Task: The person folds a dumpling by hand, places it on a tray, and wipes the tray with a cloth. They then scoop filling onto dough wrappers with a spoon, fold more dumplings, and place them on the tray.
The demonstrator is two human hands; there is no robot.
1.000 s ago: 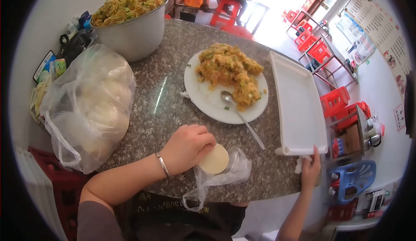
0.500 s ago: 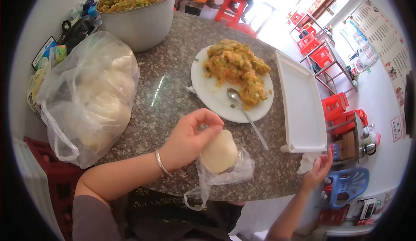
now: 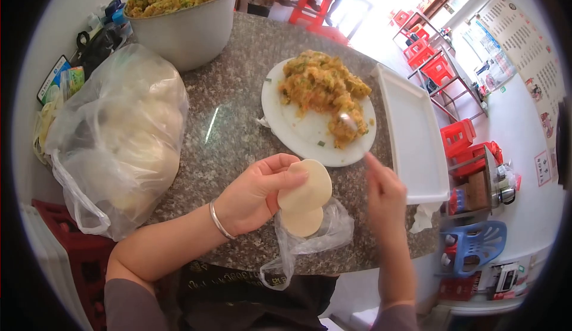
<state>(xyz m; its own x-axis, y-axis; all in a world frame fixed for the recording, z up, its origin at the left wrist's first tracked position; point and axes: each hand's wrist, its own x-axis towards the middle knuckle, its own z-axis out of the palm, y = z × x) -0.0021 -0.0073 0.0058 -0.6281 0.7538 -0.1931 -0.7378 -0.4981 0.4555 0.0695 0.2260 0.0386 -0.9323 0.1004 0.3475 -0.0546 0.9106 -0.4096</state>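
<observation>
Since half a second ago the right hand [image 3: 384,191] has come up from the desk's edge to the middle, blurred by motion, so I cannot tell if it is open or closed; its fingers point to the plate, and the left hand [image 3: 256,194] has lifted one wrapper higher

From largest to smallest: the desk [image 3: 238,128] is round, of speckled grey-brown granite, polished. On its far-left part lies a big bag [image 3: 116,137] of thin clear plastic, wrinkled, full of pale soft lumps. Behind it stands a metal pot [image 3: 187,24], round, heaped with coarse yellow-green filling. At the right edge sits a white tray [image 3: 414,140], rectangular, smooth, with a raised rim. Just beside it is the white plate [image 3: 313,134], round, carrying a crumbly orange-yellow heap [image 3: 325,90] with green bits; a spoon [image 3: 348,121] lies at the heap, very blurred

Near the person, a small clear bag [image 3: 322,236] is open on the desk, with a stack of wrappers [image 3: 302,221] in it. The left hand pinches the top wrapper [image 3: 307,188] by its edge between thumb and fingers: a thin, flat, pale cream disc, matte, held tilted just above the stack. A silver bangle [image 3: 219,221] is on that wrist
</observation>
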